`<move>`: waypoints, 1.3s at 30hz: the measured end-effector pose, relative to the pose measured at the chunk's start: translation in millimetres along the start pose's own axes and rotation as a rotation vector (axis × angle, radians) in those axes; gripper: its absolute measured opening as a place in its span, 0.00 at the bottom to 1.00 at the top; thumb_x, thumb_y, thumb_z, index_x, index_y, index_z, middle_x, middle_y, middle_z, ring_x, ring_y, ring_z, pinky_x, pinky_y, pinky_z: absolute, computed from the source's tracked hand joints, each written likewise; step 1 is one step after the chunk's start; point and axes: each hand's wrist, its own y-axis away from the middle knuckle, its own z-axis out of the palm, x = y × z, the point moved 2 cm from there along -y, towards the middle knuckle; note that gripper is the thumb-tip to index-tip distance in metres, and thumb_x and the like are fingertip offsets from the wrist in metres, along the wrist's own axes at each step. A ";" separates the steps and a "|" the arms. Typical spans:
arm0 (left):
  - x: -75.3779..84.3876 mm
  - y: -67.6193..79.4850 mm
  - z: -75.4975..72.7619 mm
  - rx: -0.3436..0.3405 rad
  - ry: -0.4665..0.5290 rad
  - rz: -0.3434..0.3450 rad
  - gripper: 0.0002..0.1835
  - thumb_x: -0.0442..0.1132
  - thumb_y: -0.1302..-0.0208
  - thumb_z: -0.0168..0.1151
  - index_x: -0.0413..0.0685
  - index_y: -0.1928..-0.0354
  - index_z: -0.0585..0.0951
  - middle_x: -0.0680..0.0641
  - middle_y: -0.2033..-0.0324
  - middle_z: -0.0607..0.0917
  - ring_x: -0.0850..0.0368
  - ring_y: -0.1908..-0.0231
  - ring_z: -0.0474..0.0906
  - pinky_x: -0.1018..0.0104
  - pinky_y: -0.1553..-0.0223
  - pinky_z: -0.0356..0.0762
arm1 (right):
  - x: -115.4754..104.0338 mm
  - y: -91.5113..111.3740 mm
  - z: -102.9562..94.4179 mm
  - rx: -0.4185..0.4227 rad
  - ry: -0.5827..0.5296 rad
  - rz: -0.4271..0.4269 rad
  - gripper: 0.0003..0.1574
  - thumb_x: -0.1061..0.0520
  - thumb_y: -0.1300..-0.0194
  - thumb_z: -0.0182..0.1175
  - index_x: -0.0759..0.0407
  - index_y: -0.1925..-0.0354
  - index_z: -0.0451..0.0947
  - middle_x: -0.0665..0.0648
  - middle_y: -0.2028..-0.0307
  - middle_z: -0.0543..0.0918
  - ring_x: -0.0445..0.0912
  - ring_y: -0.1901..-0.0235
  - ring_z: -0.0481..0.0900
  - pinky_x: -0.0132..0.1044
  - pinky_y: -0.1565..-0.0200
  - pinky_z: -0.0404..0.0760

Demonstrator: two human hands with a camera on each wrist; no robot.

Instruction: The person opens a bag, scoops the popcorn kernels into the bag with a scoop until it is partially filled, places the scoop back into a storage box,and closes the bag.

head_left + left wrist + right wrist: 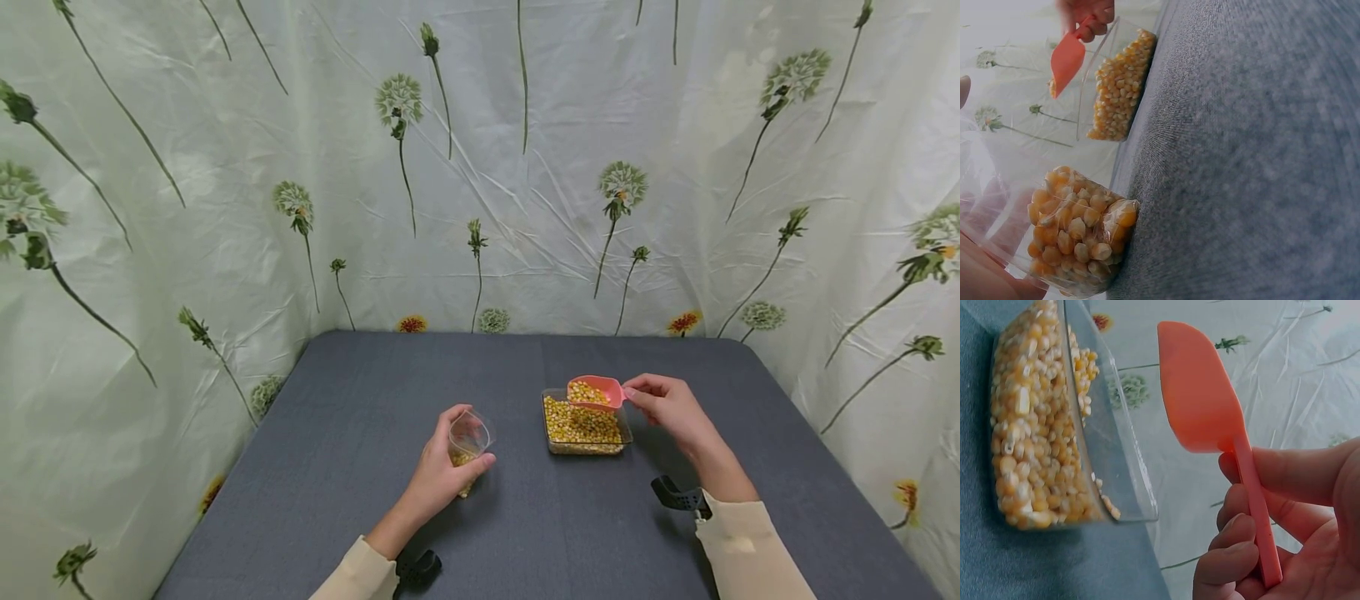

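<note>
My left hand (444, 467) grips a clear plastic bag (471, 433), its mouth spread open at the top. Corn kernels (1075, 231) fill the lower part of this bag, which stands on the table in the left wrist view. My right hand (678, 417) holds a pink-orange scoop (1204, 394) by its handle, fingers curled round it. Kernels lie in the scoop's bowl (588, 392), which is raised over a clear rectangular container (588, 450) of corn kernels. In the right wrist view only the scoop's underside shows, apart from the container's rim.
A dark grey-blue cloth covers the table (360, 400). Behind and on both sides hangs a pale curtain (510, 208) with dandelion prints. Black bands with attached pieces (678, 496) sit on both wrists, near the cream sleeves.
</note>
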 end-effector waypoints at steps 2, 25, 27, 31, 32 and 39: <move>-0.4 -0.1 0.0 0.000 0.001 0.001 0.40 0.53 0.41 0.74 0.61 0.31 0.64 0.60 0.45 0.77 0.63 0.41 0.73 0.46 0.42 0.70 | -3.1 1.2 1.0 0.006 -0.002 0.003 0.17 0.54 0.26 0.60 0.68 0.50 0.81 0.54 0.75 0.73 0.45 0.76 0.68 0.43 0.72 0.71; 1.0 0.4 0.3 -0.013 0.000 0.003 0.40 0.51 0.40 0.74 0.59 0.31 0.63 0.59 0.45 0.77 0.60 0.41 0.73 0.49 0.43 0.71 | -46.3 20.4 22.5 -0.061 -0.042 -0.051 0.19 0.51 0.27 0.61 0.65 0.49 0.82 0.57 0.68 0.76 0.47 0.75 0.67 0.38 0.73 0.69; 0.5 0.4 0.3 -0.010 0.002 -0.004 0.39 0.51 0.40 0.75 0.60 0.31 0.64 0.59 0.45 0.77 0.61 0.42 0.73 0.50 0.43 0.71 | -48.6 21.6 25.9 -0.073 -0.047 -0.052 0.19 0.51 0.27 0.62 0.65 0.49 0.82 0.58 0.66 0.78 0.49 0.74 0.69 0.38 0.73 0.70; 0.1 0.3 0.7 -0.005 0.003 -0.006 0.39 0.51 0.41 0.75 0.63 0.32 0.64 0.59 0.45 0.77 0.62 0.42 0.73 0.50 0.42 0.71 | -52.5 22.7 32.5 -0.088 -0.053 -0.056 0.18 0.52 0.28 0.62 0.65 0.50 0.82 0.58 0.67 0.77 0.51 0.76 0.68 0.40 0.74 0.70; 0.1 0.2 0.8 -0.004 0.004 -0.004 0.39 0.52 0.41 0.75 0.63 0.32 0.64 0.59 0.45 0.77 0.62 0.42 0.73 0.50 0.42 0.71 | -53.4 23.1 34.3 -0.090 -0.051 -0.059 0.18 0.52 0.28 0.62 0.65 0.50 0.82 0.58 0.68 0.76 0.51 0.76 0.67 0.40 0.74 0.70; 1.1 -0.5 0.9 -0.003 0.004 -0.011 0.39 0.50 0.41 0.75 0.63 0.32 0.64 0.59 0.45 0.77 0.62 0.42 0.73 0.50 0.42 0.71 | -59.8 26.0 48.5 -0.111 -0.048 -0.081 0.17 0.52 0.28 0.63 0.64 0.51 0.83 0.57 0.74 0.70 0.46 0.78 0.65 0.38 0.76 0.68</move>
